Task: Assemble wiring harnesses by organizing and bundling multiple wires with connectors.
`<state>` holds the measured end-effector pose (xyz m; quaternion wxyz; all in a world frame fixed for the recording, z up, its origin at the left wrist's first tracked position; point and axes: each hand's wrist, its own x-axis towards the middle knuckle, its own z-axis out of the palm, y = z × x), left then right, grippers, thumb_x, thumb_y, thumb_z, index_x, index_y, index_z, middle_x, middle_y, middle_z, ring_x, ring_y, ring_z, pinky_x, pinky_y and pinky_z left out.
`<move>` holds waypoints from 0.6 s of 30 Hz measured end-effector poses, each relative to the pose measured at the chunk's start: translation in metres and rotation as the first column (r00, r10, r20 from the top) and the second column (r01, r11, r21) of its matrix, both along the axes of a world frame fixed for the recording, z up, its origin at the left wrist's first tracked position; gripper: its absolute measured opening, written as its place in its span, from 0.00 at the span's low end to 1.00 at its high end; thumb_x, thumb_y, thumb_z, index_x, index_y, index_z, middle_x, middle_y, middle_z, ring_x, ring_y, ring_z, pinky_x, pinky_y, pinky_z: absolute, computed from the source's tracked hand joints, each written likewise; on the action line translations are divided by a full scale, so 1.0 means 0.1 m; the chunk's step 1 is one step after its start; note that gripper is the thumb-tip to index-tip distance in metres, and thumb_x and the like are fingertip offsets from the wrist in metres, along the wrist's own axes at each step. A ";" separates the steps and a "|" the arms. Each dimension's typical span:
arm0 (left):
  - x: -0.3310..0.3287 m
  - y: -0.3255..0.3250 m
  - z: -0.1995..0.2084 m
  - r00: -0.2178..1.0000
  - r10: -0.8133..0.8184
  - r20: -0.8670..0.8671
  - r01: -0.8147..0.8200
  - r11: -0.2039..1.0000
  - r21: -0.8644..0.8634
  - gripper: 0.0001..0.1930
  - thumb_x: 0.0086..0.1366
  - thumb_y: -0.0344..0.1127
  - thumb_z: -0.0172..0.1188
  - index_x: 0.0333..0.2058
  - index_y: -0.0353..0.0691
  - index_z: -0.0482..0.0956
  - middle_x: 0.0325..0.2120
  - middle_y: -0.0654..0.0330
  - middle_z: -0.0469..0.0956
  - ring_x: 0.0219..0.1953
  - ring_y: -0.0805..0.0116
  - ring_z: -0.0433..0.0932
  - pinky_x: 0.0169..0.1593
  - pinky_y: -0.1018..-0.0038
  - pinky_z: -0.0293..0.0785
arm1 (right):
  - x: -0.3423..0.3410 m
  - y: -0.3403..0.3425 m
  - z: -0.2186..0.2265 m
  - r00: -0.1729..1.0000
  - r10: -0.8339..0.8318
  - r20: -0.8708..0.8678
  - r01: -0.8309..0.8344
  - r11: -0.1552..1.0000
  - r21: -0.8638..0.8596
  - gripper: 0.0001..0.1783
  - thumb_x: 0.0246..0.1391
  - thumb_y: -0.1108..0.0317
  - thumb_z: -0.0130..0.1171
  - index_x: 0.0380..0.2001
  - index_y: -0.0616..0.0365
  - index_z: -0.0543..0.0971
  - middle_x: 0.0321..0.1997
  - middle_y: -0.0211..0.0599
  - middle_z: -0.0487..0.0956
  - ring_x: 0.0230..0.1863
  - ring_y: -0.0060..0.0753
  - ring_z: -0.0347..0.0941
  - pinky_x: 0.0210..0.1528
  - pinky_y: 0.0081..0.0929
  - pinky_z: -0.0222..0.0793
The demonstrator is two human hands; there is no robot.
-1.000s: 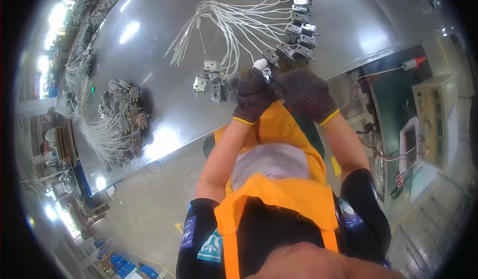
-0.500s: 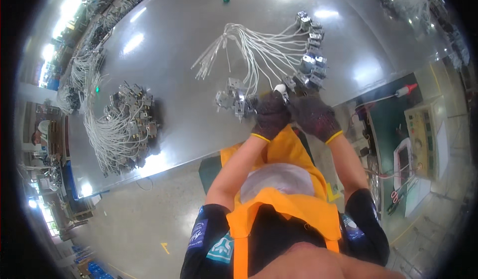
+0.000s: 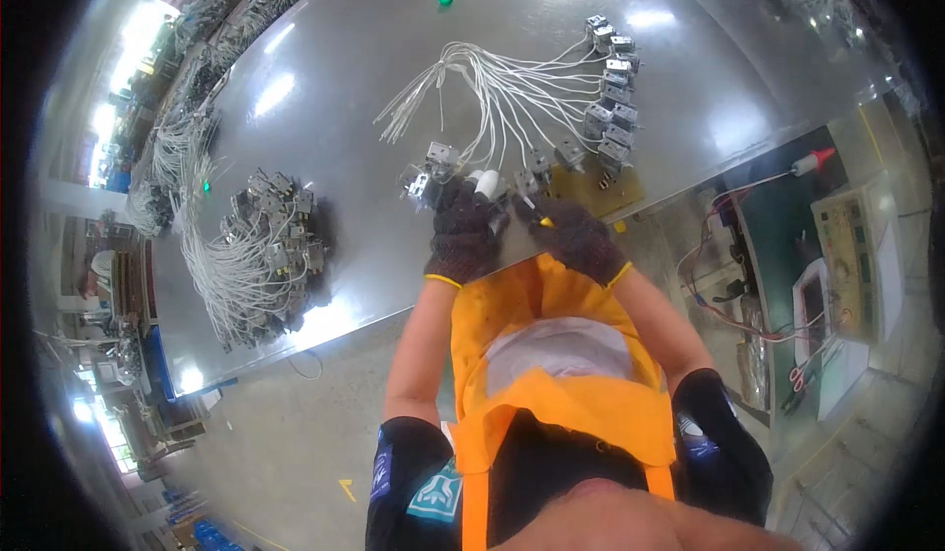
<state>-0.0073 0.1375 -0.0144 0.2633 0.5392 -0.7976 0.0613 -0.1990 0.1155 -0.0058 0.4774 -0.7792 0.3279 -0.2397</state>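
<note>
Silvery metal blocks [image 3: 539, 163] with white cables [image 3: 484, 91] lie at the near side of the table, the closest ones just beyond and between the fingertips of the two gloved hands. The left hand [image 3: 463, 236], with a white cover [image 3: 487, 184] on one finger, reaches in among them, its fingers bent beside the blocks; whether they grip one or only touch it, I cannot tell, since the glove hides the contact. The right hand [image 3: 579, 241] has its fingers closed around a slim tool [image 3: 545, 222] with a yellow part, its thin end directed toward the nearest blocks. Left of the left hand sits a small cluster of blocks [image 3: 440, 156], while a curved row of blocks [image 3: 616, 136] runs up and away beyond the right hand. Their cables gather into one bundle farther back on the grey, shiny table [image 3: 364, 192]. Well to the left rests a larger pile of cabled blocks [image 3: 271, 224]. Below the hands hangs an orange apron [image 3: 561, 398]; off to the right are a red-tipped probe [image 3: 811, 162], a panelled box [image 3: 845, 246] and scissors [image 3: 797, 378].
</note>
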 end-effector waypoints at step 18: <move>-0.70 -0.32 -0.16 0.524 0.141 -0.840 0.086 0.972 0.216 0.27 0.62 0.25 0.58 0.59 0.37 0.63 0.45 0.58 0.72 0.46 0.71 0.70 0.49 0.71 0.70 | -0.21 -0.27 -0.33 0.948 -0.320 0.001 0.302 0.896 0.326 0.27 0.54 0.70 0.53 0.58 0.58 0.69 0.43 0.35 0.80 0.43 0.26 0.75 0.42 0.25 0.73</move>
